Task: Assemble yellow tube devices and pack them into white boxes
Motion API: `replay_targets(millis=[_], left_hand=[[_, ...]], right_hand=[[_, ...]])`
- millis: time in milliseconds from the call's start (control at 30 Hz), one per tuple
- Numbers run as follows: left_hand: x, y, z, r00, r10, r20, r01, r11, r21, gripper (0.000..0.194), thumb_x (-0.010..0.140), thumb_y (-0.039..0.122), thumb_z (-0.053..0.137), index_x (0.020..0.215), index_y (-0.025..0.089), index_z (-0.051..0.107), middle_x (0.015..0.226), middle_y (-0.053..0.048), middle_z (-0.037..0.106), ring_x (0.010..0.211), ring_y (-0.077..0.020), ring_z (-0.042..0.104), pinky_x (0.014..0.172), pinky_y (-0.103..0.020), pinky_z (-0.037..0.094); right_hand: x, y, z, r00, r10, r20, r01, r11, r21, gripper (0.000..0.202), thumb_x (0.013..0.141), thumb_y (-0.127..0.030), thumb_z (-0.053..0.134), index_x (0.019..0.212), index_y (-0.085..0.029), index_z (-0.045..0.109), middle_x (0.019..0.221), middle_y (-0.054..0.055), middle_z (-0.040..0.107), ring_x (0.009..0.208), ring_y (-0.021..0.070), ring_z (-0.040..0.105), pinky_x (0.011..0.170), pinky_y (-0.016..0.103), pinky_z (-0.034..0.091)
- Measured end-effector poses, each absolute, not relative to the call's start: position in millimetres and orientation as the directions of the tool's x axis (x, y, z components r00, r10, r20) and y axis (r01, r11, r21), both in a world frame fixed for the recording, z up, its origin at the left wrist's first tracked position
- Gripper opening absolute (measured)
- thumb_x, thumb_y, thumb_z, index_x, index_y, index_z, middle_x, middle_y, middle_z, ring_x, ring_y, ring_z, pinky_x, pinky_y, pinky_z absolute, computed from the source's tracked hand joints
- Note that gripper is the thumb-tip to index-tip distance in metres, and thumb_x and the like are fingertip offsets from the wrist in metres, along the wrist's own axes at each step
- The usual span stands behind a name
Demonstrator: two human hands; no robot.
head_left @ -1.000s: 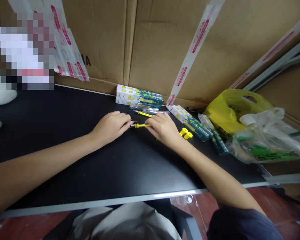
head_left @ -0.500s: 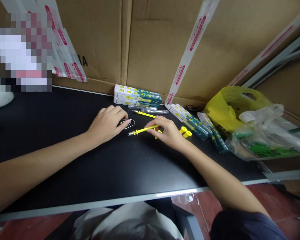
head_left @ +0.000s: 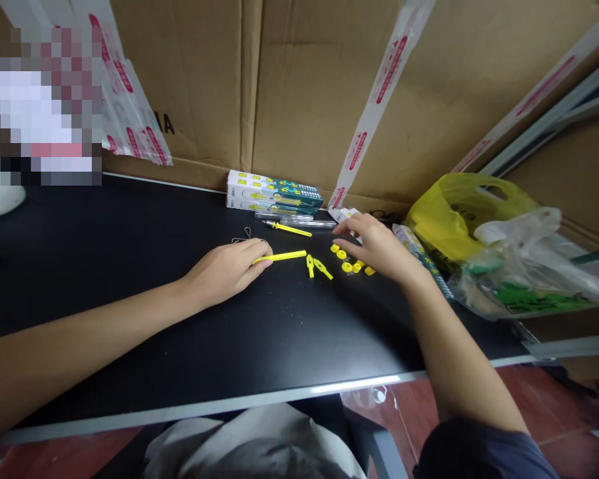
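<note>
My left hand [head_left: 224, 269] is closed around one end of a yellow plastic rod [head_left: 288, 256], whose free end points right; the gripped end is hidden by the fingers. Wire hooks [head_left: 248, 233] lie just beyond that hand. My right hand [head_left: 379, 249] holds nothing, thumb and fingers apart, above several small round yellow caps [head_left: 347, 267]. Two flat yellow pieces [head_left: 321, 268] rest between the hands. Farther back lie a second yellow rod [head_left: 293, 231] with a metal end and some clear plastic tubes [head_left: 307, 221].
Stacked spring-scale boxes [head_left: 274, 195] stand against a large cardboard carton [head_left: 309, 100]. Another box [head_left: 419, 246] lies behind my right hand, beside a yellow plastic bag [head_left: 439, 213] and a clear one [head_left: 539, 266]. A white rounded object [head_left: 0, 199] sits at far left.
The yellow rod has passed from my right hand to my left. My right hand has moved right and opened above the caps, uncovering the flat yellow pieces.
</note>
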State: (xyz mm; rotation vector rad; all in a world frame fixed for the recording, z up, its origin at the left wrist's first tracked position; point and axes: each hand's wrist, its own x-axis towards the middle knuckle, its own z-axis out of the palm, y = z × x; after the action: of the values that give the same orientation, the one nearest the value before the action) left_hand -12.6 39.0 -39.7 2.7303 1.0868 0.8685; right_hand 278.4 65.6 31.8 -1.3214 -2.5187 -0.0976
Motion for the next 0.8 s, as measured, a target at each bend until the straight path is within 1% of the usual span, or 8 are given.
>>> replay_targets(millis=[100,267,367,533,600,667,733,800], left_hand=[[-11.8,37.0,-41.7,0.619,0.634,0.464,0.603,-0.762,0.236,0.024,0.099,0.032,0.039,0.096,0.018,0.059,0.091,-0.004,0.067,0.08,-0.019,0.066,0.067,-0.028,0.045],[-11.9,35.2,-44.3,0.632,0.602,0.487,0.597,-0.78,0.189,0.024,0.099,0.033,0.04,0.093,0.019,0.059,0.085,-0.002,0.066,0.079,-0.0182,0.066,0.065,-0.027,0.044],[-12.5,35.8,-44.2,0.632,0.586,0.507,0.595,-0.786,0.166,0.024,0.099,0.032,0.04,0.094,0.019,0.059,0.085,-0.001,0.067,0.076,-0.0168,0.066,0.065,-0.027,0.044],[-12.6,35.6,-42.7,0.63,0.571,0.527,0.602,-0.788,0.133,0.022,0.099,0.031,0.041,0.094,0.018,0.06,0.086,-0.001,0.068,0.075,-0.0161,0.067,0.064,-0.026,0.045],[-12.4,35.4,-42.4,0.629,0.565,0.533,0.603,-0.788,0.124,0.023,0.099,0.031,0.041,0.094,0.018,0.06,0.085,-0.001,0.068,0.074,-0.0162,0.067,0.063,-0.026,0.045],[-12.2,35.3,-42.5,0.626,0.56,0.543,0.603,-0.789,0.119,0.024,0.099,0.031,0.04,0.094,0.018,0.06,0.086,-0.001,0.069,0.074,-0.0164,0.068,0.063,-0.026,0.045],[-12.1,35.5,-43.0,0.623,0.554,0.552,0.602,-0.79,0.113,0.024,0.099,0.031,0.04,0.095,0.018,0.06,0.087,-0.001,0.07,0.075,-0.0168,0.069,0.062,-0.026,0.046],[-12.0,35.4,-43.5,0.619,0.552,0.559,0.607,-0.788,0.107,0.025,0.099,0.031,0.039,0.095,0.018,0.06,0.087,-0.002,0.071,0.074,-0.0174,0.07,0.061,-0.027,0.046]], right_hand=[[292.3,76.4,26.1,-0.44,0.873,0.212,0.898,0.427,0.108,0.009,0.08,-0.026,0.071,0.084,-0.019,0.068,0.079,0.008,0.066,0.078,0.0254,0.058,0.072,0.037,0.043],[289.1,76.7,7.2,-0.356,0.927,0.123,0.904,0.308,0.295,0.024,0.077,-0.04,0.074,0.08,-0.016,0.072,0.081,0.013,0.069,0.086,0.0314,0.061,0.072,0.04,0.043],[287.4,76.3,4.4,-0.37,0.927,0.069,0.885,0.329,0.33,0.019,0.081,-0.035,0.07,0.082,-0.017,0.073,0.084,0.012,0.071,0.089,0.0296,0.062,0.074,0.038,0.042],[286.8,75.4,10.6,-0.381,0.924,0.022,0.887,0.359,0.291,0.014,0.084,-0.028,0.063,0.088,-0.016,0.071,0.082,0.008,0.071,0.088,0.0274,0.062,0.074,0.036,0.041],[286.1,73.0,16.2,-0.358,0.932,0.055,0.906,0.332,0.262,0.011,0.081,-0.022,0.062,0.088,-0.016,0.069,0.08,0.008,0.069,0.085,0.0268,0.061,0.072,0.035,0.041],[284.5,69.3,23.0,-0.321,0.939,0.122,0.939,0.299,0.171,0.011,0.076,-0.018,0.061,0.087,-0.015,0.065,0.078,0.007,0.067,0.08,0.0249,0.06,0.068,0.033,0.04],[280.5,64.7,29.0,-0.304,0.935,0.185,0.948,0.316,-0.038,0.015,0.074,-0.016,0.061,0.088,-0.016,0.063,0.076,0.005,0.064,0.072,0.0207,0.059,0.064,0.031,0.04],[272.9,59.5,31.7,-0.35,0.917,0.193,0.858,0.396,-0.327,0.016,0.076,-0.016,0.057,0.091,-0.017,0.062,0.074,0.001,0.062,0.067,0.0163,0.057,0.063,0.029,0.041]])
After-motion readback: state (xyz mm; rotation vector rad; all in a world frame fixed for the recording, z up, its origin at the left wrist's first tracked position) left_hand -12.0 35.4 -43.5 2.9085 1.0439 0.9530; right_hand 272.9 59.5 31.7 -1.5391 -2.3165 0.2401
